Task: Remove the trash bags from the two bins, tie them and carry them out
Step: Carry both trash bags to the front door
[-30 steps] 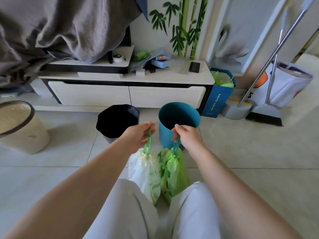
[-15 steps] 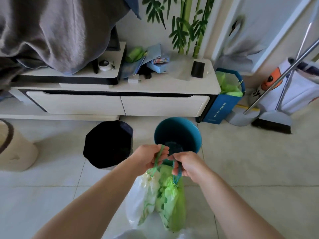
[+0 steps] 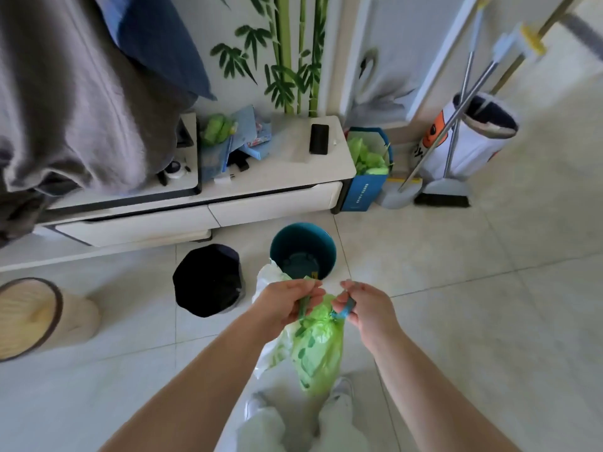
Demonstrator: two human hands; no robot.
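Two trash bags hang side by side above a pale tiled floor [image 3: 456, 321], held up by a standing person. The white bag [image 3: 277, 347] hangs from the left hand [image 3: 287, 305], whose fingers are closed around its green drawstring. The green bag [image 3: 318, 350] hangs from the right hand [image 3: 365, 308], whose fingers are pinched on its blue drawstring loop [image 3: 342, 311]. The two hands are close together but not touching, and the bags press against each other below them.

Just beyond the hands stand two bins, both without bags: a teal round bin [image 3: 303, 252] and, to its left, a black bin [image 3: 208, 280]. Further left stands one beige bin [image 3: 42, 314] with a dark rim.

Behind the bins runs one low white cabinet [image 3: 202, 220] with two drawers; one black phone [image 3: 319, 139] lies on its top. To its right sit one blue bag [image 3: 365, 187] stuffed with green plastic, one broom [image 3: 443, 194], and one dustpan [image 3: 396, 197].
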